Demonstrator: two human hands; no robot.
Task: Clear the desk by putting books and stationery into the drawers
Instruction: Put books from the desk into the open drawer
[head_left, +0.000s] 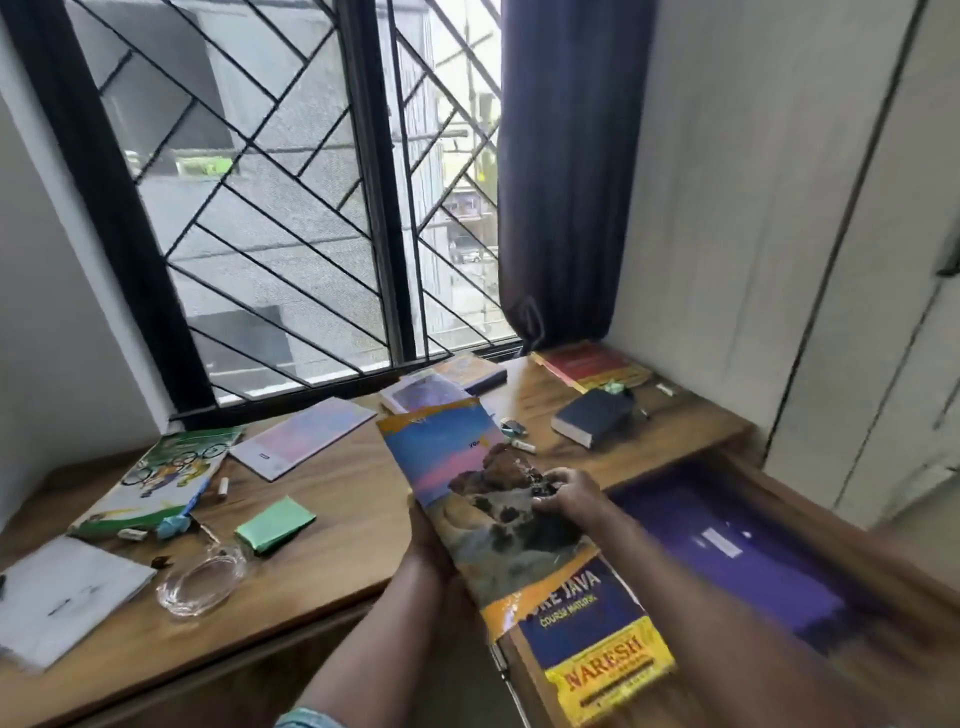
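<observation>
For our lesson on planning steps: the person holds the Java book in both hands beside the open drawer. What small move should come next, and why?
Probably swing the Java book right and lower it into the open drawer. The left hand and right hand grip it, the drawer stands open to its right, and other books lie on the desk.

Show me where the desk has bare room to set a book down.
Bare wood lies between the green pad, the pink notebook and the held Java book. A smaller strip lies between the blue book and the drawer. The left end is crowded: picture book, paper and glass dish.
</observation>
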